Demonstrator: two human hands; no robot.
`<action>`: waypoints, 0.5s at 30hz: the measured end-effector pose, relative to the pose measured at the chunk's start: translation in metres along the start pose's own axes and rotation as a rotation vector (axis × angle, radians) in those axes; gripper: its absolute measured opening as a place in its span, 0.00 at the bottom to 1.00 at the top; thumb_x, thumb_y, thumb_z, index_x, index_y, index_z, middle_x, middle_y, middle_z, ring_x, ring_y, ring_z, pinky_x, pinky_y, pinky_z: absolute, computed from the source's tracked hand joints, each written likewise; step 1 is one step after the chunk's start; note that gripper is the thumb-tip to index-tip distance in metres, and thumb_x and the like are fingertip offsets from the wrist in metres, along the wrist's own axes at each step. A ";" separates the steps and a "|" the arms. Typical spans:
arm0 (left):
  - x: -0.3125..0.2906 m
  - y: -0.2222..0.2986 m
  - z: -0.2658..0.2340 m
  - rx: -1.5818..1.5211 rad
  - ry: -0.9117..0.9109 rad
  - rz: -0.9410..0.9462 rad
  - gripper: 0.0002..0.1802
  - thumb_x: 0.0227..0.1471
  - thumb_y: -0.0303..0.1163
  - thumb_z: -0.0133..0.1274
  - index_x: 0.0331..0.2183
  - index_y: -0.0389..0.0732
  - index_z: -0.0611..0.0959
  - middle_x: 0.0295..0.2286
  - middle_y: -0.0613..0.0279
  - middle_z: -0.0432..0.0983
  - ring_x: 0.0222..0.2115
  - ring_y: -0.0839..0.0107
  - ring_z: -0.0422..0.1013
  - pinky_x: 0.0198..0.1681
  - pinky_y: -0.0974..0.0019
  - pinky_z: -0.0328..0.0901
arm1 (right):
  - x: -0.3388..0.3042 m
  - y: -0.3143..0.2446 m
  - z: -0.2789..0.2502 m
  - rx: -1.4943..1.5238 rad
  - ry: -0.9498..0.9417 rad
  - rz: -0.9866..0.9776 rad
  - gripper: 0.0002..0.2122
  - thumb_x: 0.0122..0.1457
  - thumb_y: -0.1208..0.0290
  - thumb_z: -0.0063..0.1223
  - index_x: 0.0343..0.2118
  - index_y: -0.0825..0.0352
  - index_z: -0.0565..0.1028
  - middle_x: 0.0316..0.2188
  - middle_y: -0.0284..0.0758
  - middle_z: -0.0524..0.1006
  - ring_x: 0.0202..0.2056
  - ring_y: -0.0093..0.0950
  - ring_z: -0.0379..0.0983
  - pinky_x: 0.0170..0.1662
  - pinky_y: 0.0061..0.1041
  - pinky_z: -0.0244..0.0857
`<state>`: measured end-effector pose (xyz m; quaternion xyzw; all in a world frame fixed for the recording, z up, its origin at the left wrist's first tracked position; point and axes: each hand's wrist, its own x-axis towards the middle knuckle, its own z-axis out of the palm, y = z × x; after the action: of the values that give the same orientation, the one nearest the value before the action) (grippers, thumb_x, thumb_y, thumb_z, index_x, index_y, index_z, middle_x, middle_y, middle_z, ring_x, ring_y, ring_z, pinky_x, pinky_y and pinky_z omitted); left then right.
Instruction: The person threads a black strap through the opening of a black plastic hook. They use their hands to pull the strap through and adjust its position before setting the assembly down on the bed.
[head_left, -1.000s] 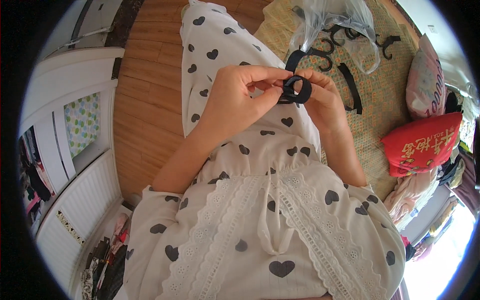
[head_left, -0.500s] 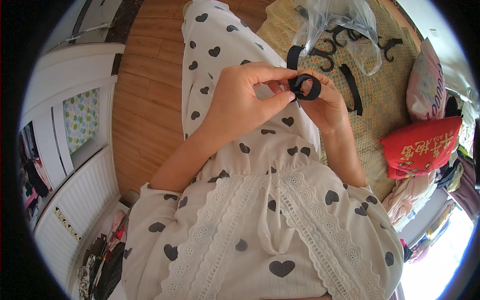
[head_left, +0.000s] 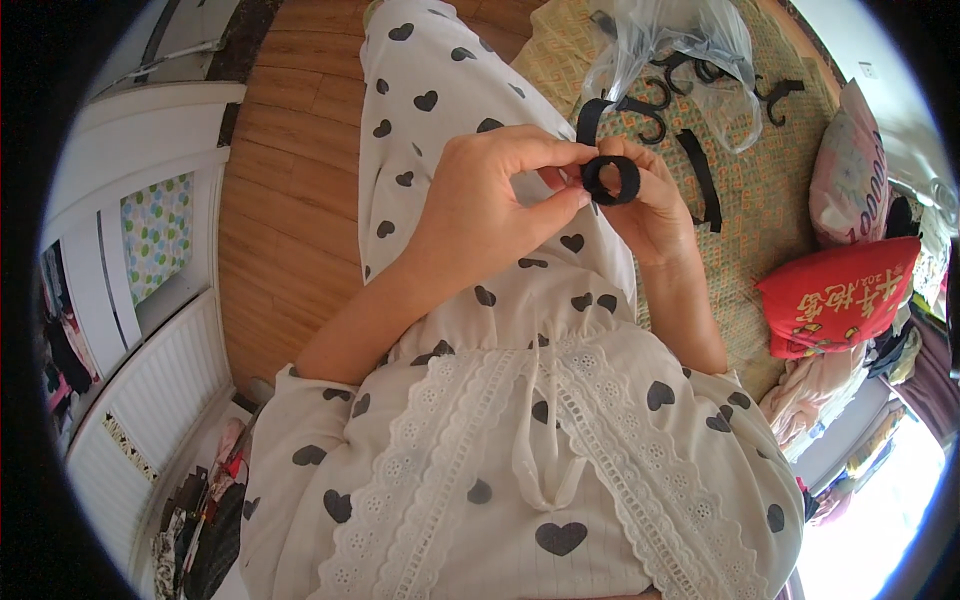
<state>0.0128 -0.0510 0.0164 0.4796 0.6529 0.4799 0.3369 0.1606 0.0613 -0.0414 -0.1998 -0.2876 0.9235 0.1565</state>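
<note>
1. The clear, thin plastic bag (head_left: pixel 690 25) lies open, crumpled, on the yellow-green patterned cloth (head_left: pixel 735 290). Through its wall, several black curved hooks (head_left: pixel 675 72) are visible; I cannot tell for each one whether it is inside or only behind the plastic.
2. One more black curved hook (head_left: pixel 776 98) lies outside the bag, to its right.
3. At the far left, the white cabinet with a ribbed panel (head_left: pixel 165 390) has an open part, in which dark and pink clothes (head_left: pixel 70 350) are seen.
4. The black, matt, band-like strap (head_left: pixel 630 182) is in front of the person, above the lap, between both hands. It is rolled into a round ring with an open centre, and a black curved piece (head_left: pixel 588 122) rises just above it.
5. The left hand (head_left: pixel 500 190) pinches the strap at its left side, with thumb and index finger.
6. The right hand (head_left: pixel 652 205) has bent fingers grasping the strap from behind; some fingertips are hidden.
7. Another flat black strip (head_left: pixel 702 180) lies on the cloth, near the right hand.
</note>
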 end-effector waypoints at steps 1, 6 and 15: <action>0.000 0.000 0.000 -0.001 -0.001 0.000 0.13 0.38 0.19 0.57 0.33 0.33 0.82 0.28 0.59 0.78 0.27 0.76 0.73 0.34 0.74 0.67 | 0.001 -0.001 -0.001 0.000 0.001 -0.001 0.06 0.46 0.74 0.56 0.25 0.69 0.73 0.30 0.34 0.74 0.34 0.25 0.72 0.42 0.21 0.62; -0.001 0.000 0.000 -0.032 -0.003 -0.020 0.13 0.38 0.20 0.57 0.33 0.33 0.82 0.28 0.59 0.78 0.27 0.76 0.73 0.34 0.74 0.67 | 0.002 -0.008 0.004 -0.112 -0.019 0.008 0.05 0.47 0.74 0.58 0.23 0.68 0.73 0.27 0.31 0.74 0.31 0.21 0.71 0.38 0.18 0.62; 0.000 0.002 -0.002 -0.047 -0.030 -0.043 0.13 0.39 0.20 0.56 0.34 0.33 0.82 0.29 0.59 0.79 0.29 0.75 0.73 0.36 0.73 0.66 | 0.004 -0.007 -0.004 -0.173 -0.057 -0.027 0.05 0.47 0.75 0.60 0.24 0.68 0.73 0.25 0.29 0.74 0.29 0.19 0.70 0.37 0.17 0.62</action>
<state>0.0119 -0.0517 0.0188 0.4644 0.6465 0.4805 0.3681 0.1599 0.0701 -0.0418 -0.1823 -0.3731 0.8985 0.1427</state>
